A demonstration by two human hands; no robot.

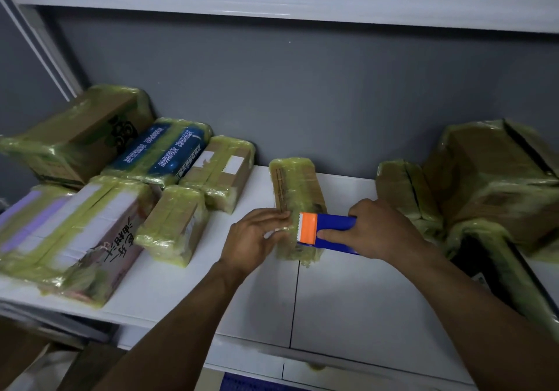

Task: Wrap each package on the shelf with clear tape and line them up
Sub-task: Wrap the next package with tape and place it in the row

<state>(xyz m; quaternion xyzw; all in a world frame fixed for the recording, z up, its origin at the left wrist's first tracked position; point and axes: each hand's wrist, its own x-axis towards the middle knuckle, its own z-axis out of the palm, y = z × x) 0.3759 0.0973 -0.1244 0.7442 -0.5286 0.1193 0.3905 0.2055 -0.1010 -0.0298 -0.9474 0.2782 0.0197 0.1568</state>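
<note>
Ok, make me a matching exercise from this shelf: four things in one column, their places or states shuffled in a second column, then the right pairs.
Column one
1. tape dispenser
2. left hand
3. blue-printed package
4. narrow package

Column two
A. at the back left of the shelf
B. lying mid-shelf, under both hands
C. gripped by the right hand
D. fingers pressing on the narrow package

Pairs: 1-C, 2-D, 3-A, 4-B
</note>
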